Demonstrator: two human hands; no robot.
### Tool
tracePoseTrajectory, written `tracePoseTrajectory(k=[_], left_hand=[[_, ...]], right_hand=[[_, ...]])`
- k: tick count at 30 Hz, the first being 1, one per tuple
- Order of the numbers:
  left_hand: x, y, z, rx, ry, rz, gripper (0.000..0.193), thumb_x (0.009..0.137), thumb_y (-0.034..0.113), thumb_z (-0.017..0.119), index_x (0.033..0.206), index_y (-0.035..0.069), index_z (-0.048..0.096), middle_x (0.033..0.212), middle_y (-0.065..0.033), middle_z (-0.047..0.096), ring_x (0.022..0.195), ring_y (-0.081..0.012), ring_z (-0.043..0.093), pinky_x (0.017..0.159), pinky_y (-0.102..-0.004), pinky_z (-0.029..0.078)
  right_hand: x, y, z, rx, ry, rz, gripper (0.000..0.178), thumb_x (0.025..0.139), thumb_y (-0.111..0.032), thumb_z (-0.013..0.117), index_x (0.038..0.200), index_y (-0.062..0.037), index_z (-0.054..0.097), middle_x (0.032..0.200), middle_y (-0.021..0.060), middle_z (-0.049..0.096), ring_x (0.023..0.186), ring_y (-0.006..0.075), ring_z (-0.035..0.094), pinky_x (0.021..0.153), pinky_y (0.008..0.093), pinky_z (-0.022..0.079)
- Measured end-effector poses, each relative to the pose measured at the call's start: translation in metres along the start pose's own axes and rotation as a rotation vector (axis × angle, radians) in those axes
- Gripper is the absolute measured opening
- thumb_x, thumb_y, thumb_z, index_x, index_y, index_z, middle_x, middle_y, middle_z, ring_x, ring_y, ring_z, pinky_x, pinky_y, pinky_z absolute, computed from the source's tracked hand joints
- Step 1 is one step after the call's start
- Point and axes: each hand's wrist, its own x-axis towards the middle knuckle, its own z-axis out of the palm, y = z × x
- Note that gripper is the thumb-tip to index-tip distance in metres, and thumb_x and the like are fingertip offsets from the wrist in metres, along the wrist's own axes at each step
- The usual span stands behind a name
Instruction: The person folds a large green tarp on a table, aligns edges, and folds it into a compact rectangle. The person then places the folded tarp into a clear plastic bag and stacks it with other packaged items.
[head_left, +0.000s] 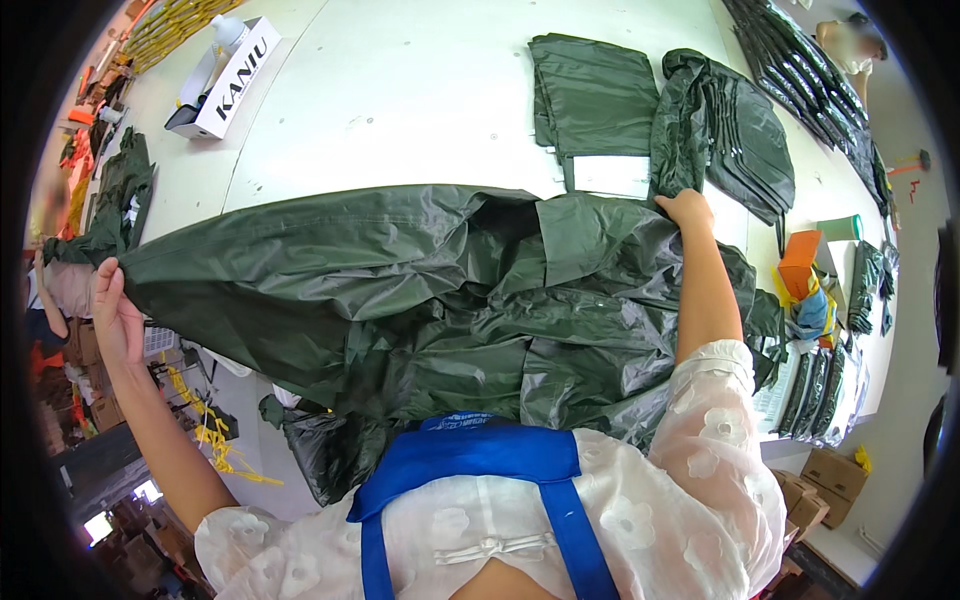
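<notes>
A dark green rain garment point(420, 270) of shiny coated cloth is spread across the near side of the white table, its lower folds hanging toward my body. My left hand point(115, 305) pinches its narrow left end between thumb and fingers. Along the far edge on the right, my right hand point(688, 208) is closed on the cloth, fingers partly hidden. Just beyond that hand lie a flat folded green piece point(595, 95) and a gathered green bundle point(745, 130) with layered edges.
A white open box point(238, 85) holding a bottle stands at the far left of the table point(400, 100). Packed dark bags point(800, 75) line the right edge. An orange box point(798, 262) and cartons point(835, 475) are at right. Other people are at far left and upper right.
</notes>
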Motion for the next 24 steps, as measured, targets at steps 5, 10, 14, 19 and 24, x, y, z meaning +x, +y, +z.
tracePoseTrajectory(k=[5, 10, 14, 19, 24], left_hand=[[0.033, 0.017, -0.031, 0.060, 0.028, 0.022, 0.024, 0.094, 0.004, 0.052, 0.118, 0.001, 0.056, 0.113, -0.0070, 0.061, 0.105, -0.0135, 0.058, 0.095, -0.0263, 0.045], [0.044, 0.046, -0.138, 0.044, 0.187, 0.045, 0.030, 0.096, 0.008, 0.051, 0.125, 0.000, 0.052, 0.119, -0.0104, 0.060, 0.109, -0.0151, 0.058, 0.096, -0.0265, 0.045], [0.073, 0.005, -0.154, -0.010, 0.091, 0.015, 0.030, 0.096, 0.008, 0.052, 0.125, 0.002, 0.052, 0.116, -0.0090, 0.061, 0.104, -0.0145, 0.060, 0.094, -0.0273, 0.047], [0.054, -0.016, -0.115, -0.032, 0.013, -0.031, 0.031, 0.094, 0.008, 0.055, 0.124, 0.003, 0.053, 0.114, -0.0070, 0.061, 0.105, -0.0164, 0.058, 0.093, -0.0314, 0.046], [0.043, -0.027, -0.080, -0.007, -0.107, 0.021, 0.028, 0.089, 0.007, 0.061, 0.116, 0.006, 0.057, 0.105, -0.0019, 0.061, 0.094, -0.0106, 0.058, 0.082, -0.0239, 0.045]], right_hand=[[0.011, 0.055, -0.006, 0.365, 0.208, -0.048, 0.039, 0.078, -0.040, 0.064, 0.101, -0.0090, 0.069, 0.111, 0.0187, 0.064, 0.103, 0.0333, 0.062, 0.085, 0.0397, 0.050], [-0.117, 0.147, -0.148, 1.813, 0.546, -0.018, 0.015, 0.092, -0.017, 0.057, 0.078, -0.0135, 0.053, 0.056, -0.0045, 0.045, 0.042, 0.0074, 0.036, 0.038, 0.0233, 0.026], [-0.187, 0.207, -0.134, 1.850, 0.847, 0.001, 0.017, 0.093, -0.022, 0.058, 0.080, -0.0146, 0.051, 0.054, -0.0057, 0.038, 0.041, 0.0068, 0.033, 0.037, 0.0215, 0.024], [-0.227, 0.223, -0.063, 1.710, 0.798, 0.216, 0.015, 0.090, -0.027, 0.062, 0.094, -0.0134, 0.056, 0.059, -0.0051, 0.036, 0.040, 0.0052, 0.028, 0.037, 0.0215, 0.021], [-0.237, 0.208, -0.024, 0.402, 0.987, 0.413, 0.068, 0.085, -0.055, 0.058, 0.118, 0.0042, 0.053, 0.103, 0.0231, 0.061, 0.092, 0.0362, 0.058, 0.079, 0.0432, 0.046]])
